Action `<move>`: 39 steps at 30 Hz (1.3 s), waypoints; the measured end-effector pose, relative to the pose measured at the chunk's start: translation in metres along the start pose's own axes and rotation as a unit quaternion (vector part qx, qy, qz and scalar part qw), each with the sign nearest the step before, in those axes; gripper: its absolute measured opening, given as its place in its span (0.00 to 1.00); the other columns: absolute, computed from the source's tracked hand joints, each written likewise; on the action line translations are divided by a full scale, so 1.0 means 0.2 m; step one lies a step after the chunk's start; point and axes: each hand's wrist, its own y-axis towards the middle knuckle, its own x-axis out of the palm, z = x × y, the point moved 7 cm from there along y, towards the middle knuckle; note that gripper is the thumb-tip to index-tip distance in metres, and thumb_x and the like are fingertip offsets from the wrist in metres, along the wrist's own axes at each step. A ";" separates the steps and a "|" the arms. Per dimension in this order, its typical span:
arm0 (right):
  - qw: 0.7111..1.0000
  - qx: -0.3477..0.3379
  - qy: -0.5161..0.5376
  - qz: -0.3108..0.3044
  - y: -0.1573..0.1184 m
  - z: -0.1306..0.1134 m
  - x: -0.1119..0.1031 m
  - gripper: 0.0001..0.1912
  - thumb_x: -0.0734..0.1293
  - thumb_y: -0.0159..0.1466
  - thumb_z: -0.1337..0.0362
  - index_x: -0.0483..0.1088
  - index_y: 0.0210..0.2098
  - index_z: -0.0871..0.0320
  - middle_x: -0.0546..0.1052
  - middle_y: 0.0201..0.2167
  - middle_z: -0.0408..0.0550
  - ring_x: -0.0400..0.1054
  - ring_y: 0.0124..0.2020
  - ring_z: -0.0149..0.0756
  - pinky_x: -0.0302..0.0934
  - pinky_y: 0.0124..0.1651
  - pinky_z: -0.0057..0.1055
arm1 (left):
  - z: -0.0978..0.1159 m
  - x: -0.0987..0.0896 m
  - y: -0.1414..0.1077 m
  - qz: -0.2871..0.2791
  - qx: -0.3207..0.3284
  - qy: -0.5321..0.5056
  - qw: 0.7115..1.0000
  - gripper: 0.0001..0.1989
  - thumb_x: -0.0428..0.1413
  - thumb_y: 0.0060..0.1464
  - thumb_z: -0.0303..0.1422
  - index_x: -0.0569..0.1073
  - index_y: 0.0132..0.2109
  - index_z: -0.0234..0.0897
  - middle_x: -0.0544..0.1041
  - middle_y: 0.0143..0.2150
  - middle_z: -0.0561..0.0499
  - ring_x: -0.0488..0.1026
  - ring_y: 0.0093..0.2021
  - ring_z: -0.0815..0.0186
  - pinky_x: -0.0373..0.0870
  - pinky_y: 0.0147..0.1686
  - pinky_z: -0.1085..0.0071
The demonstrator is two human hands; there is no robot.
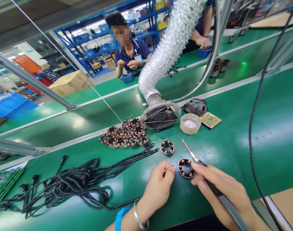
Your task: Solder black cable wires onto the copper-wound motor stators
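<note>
On the green bench lies a copper-wound stator ring [186, 168] between my two hands. My left hand [159, 183] is closed in a pinch at the thin wires on the ring's left side; a black cable runs to its wrist. A soldering iron [218, 192] rests in my right hand [223, 189], its tip pointing up and left above the ring, and fingertips of that hand are at the ring's right edge. A second stator [167, 148] sits just behind. Several more stators [121, 140] stand grouped farther left.
Coiled black cables [81, 183] cover the left bench. Behind are a fume extractor hood [161, 117], a round tub [190, 124], a sponge tray [211, 120] and a black holder [196, 106]. A hanging cable [251, 128] crosses the right side. A person [132, 54] sits opposite.
</note>
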 end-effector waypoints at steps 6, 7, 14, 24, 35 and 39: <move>0.997 0.069 0.014 -0.016 -0.02 0.01 -0.11 0.16 0.62 0.64 0.70 0.73 0.49 0.55 0.70 0.23 0.42 0.66 0.20 0.30 0.62 0.19 0.26 | 0.05 -0.01 -0.01 0.018 0.028 0.056 0.998 0.16 0.49 0.58 0.41 0.57 0.25 0.40 0.55 0.21 0.59 0.53 0.24 0.70 0.50 0.26 0.72; 0.997 0.077 0.008 -0.014 -0.03 0.02 -0.12 0.15 0.62 0.64 0.69 0.73 0.48 0.54 0.72 0.24 0.43 0.67 0.20 0.31 0.61 0.19 0.26 | 0.06 -0.01 -0.01 0.019 0.028 0.060 0.998 0.16 0.48 0.58 0.41 0.57 0.25 0.40 0.55 0.21 0.59 0.53 0.24 0.70 0.50 0.26 0.72; 0.994 0.106 0.028 0.014 -0.05 0.06 -0.11 0.10 0.63 0.64 0.68 0.73 0.43 0.53 0.72 0.25 0.42 0.65 0.20 0.30 0.60 0.19 0.27 | 0.05 -0.01 -0.01 0.018 0.039 0.069 0.997 0.16 0.48 0.60 0.40 0.57 0.26 0.40 0.56 0.21 0.59 0.53 0.24 0.70 0.50 0.26 0.72; 0.995 0.097 0.031 -0.002 -0.04 0.03 -0.10 0.12 0.63 0.63 0.70 0.72 0.44 0.54 0.72 0.25 0.43 0.65 0.19 0.31 0.60 0.19 0.27 | 0.05 -0.01 -0.01 0.016 0.044 0.075 0.996 0.15 0.48 0.60 0.38 0.59 0.26 0.40 0.58 0.21 0.59 0.55 0.25 0.69 0.51 0.26 0.72; 0.998 0.019 0.023 0.050 -0.05 -0.04 -0.06 0.14 0.61 0.60 0.73 0.73 0.44 0.58 0.68 0.22 0.44 0.64 0.20 0.35 0.57 0.22 0.34 | 0.07 -0.01 -0.02 0.012 0.055 0.092 0.994 0.14 0.47 0.60 0.37 0.59 0.26 0.40 0.59 0.21 0.59 0.57 0.25 0.69 0.52 0.27 0.72; 0.998 0.046 0.022 0.044 -0.04 -0.04 -0.11 0.14 0.61 0.61 0.72 0.73 0.44 0.57 0.67 0.21 0.44 0.64 0.19 0.34 0.57 0.20 0.32 | 0.07 -0.01 -0.02 0.008 0.054 0.093 0.994 0.14 0.48 0.60 0.36 0.59 0.26 0.40 0.58 0.21 0.59 0.56 0.25 0.69 0.51 0.27 0.72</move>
